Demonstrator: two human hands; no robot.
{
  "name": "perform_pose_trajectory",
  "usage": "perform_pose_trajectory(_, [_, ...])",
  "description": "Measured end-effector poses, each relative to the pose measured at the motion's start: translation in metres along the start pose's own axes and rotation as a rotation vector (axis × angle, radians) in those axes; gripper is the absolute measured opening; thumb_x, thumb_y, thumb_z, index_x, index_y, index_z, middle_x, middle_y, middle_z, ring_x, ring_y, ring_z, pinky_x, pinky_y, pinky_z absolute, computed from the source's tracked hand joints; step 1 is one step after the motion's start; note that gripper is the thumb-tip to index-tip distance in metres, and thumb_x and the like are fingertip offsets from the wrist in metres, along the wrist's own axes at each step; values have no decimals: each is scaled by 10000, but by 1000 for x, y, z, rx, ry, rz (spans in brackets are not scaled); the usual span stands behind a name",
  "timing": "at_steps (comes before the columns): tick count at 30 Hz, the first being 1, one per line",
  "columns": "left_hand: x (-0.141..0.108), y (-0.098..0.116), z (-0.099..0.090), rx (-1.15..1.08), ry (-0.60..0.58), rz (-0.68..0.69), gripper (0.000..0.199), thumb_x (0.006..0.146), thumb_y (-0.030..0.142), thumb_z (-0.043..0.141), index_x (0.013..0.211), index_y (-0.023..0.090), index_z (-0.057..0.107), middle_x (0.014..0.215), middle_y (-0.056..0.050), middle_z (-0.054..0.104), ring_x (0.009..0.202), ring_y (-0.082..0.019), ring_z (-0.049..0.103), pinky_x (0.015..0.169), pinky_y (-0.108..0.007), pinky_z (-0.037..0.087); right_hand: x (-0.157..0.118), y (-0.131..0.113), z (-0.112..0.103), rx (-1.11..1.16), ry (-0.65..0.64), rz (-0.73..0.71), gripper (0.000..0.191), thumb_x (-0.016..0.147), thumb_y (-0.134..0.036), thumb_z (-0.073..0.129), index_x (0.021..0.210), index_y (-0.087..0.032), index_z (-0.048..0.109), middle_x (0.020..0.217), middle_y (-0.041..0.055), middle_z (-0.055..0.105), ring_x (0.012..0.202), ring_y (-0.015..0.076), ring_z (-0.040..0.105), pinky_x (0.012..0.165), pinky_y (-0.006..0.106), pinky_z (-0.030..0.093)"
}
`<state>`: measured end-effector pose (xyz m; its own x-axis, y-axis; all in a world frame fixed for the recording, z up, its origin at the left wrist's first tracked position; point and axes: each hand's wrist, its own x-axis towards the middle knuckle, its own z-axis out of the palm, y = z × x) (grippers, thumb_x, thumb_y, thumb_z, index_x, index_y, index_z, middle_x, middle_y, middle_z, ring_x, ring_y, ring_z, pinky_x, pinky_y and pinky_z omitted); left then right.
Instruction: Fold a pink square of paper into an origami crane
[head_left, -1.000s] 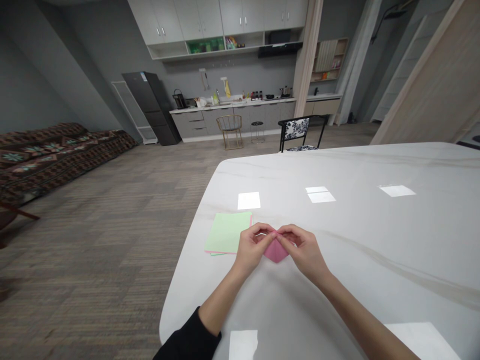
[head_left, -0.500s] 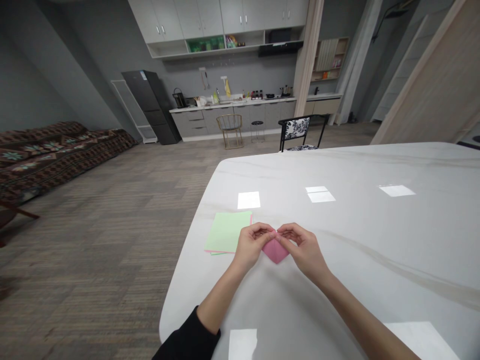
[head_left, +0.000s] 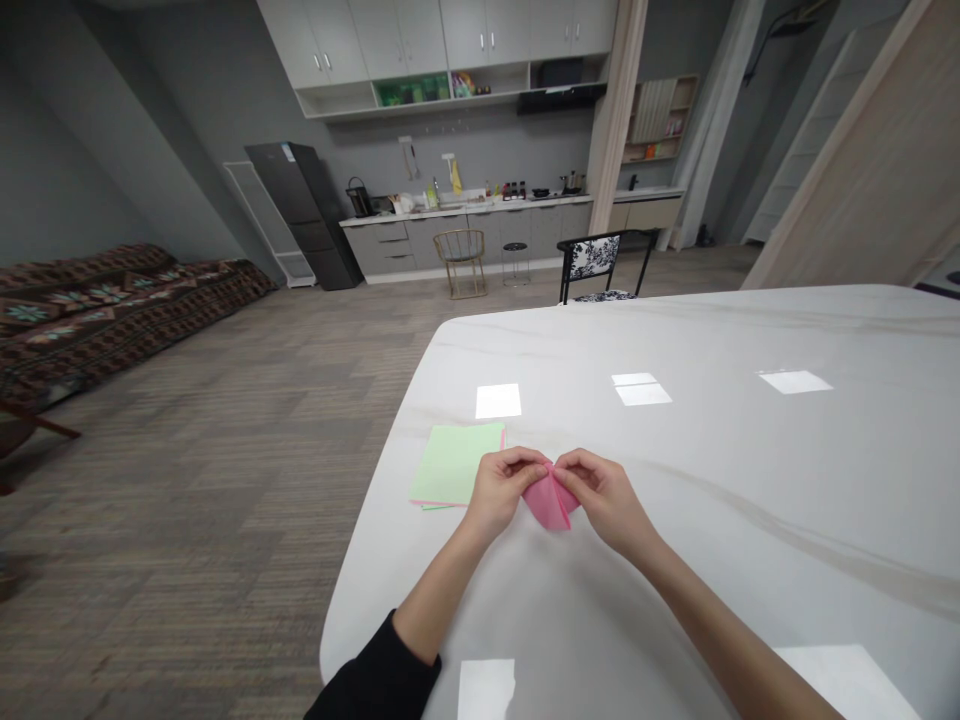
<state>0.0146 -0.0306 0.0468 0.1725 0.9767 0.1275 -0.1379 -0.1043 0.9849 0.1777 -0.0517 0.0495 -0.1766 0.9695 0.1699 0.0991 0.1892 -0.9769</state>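
Left hand point(head_left: 501, 492), right hand point(head_left: 609, 503) pinch folded pink paper point(head_left: 551, 503) (green sheets point(head_left: 454, 464) just beside).

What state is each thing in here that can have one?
Pink folded paper: folded, pinched at its top
Left hand: pinching the paper
Right hand: pinching the paper
Light green paper sheet: lying flat on the white marble table
Black metal refrigerator: doors shut
White wall cabinets: doors shut

Folded paper point(head_left: 551, 500) is sitting between the left hand point(head_left: 504, 490) and right hand point(head_left: 606, 500) on the worktop point(head_left: 750, 340)
A paper stack point(head_left: 454, 465) is lying just left of them, a chair point(head_left: 596, 265) is standing beyond the worktop, and a sofa point(head_left: 112, 310) is standing far left.
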Motion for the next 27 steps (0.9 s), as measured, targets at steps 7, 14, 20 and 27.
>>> perform_pose_trajectory(7, [1,-3,-1,17,-42,18,94,736,243,712,732,152,734,733,-51,701,705,-169,621,688,-283,484,2,5,-1,-24,-6,8,191,866,-339,568,771,-189,637,710,5,614,661,159,553,625,274,431])
perform_pose_trajectory(14, [0,-5,-3,85,-53,46,112,734,262,717,698,158,733,690,-50,679,688,-172,603,671,-288,478,1,6,-1,-53,9,32,204,846,-358,593,744,-187,639,670,1,610,626,157,555,600,273,443])
perform_pose_trajectory(20, [-1,-4,-4,110,-60,77,138,746,291,720,725,155,728,729,-61,677,703,-172,604,678,-287,475,1,7,-1,-36,3,39,213,846,-376,595,766,-183,640,673,8,621,621,162,571,592,281,465])
perform_pose_trajectory(27, [-3,0,-2,149,-68,115,150,787,294,689,765,146,702,773,-61,650,729,-162,590,672,-266,459,1,4,0,-36,-5,40,214,852,-378,597,779,-179,628,710,20,636,657,166,589,621,285,476])
